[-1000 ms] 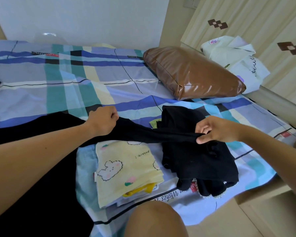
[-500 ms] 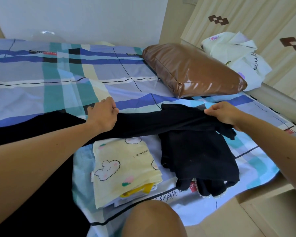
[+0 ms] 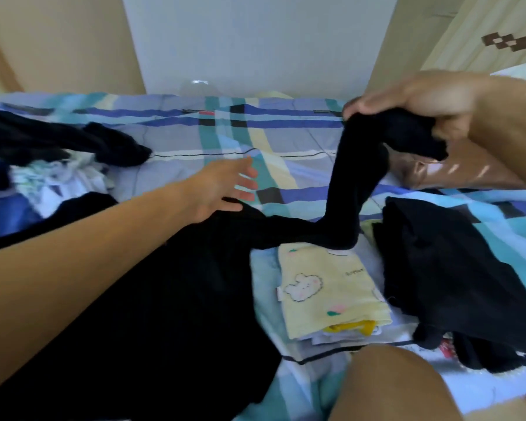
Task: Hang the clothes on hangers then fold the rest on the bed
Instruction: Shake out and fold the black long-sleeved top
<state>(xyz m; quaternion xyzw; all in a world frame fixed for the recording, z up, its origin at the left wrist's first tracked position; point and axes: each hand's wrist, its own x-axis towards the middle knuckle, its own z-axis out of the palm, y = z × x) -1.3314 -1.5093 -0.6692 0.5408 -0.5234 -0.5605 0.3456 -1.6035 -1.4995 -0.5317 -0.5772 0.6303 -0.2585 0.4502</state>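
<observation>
Now holding one end of the long black piece of clothing point(image 3: 359, 174) up high in the upper right of the frame, right hand point(image 3: 428, 95) curled tight round it. Half a second ago pulled flat and low between both hands; since then let go by the left hand point(image 3: 222, 185), open with fingers spread, middle left. Hanging down to the middle, then lying on the bed point(image 3: 179, 138) at the lower left. Probably being folded over, not yet put by the folded yellow cloth point(image 3: 325, 284) and black pile point(image 3: 444, 268) at the lower right.

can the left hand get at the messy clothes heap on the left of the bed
Probably yes: the left hand is open, and only bare bedspread lies between it and the heap.
</observation>
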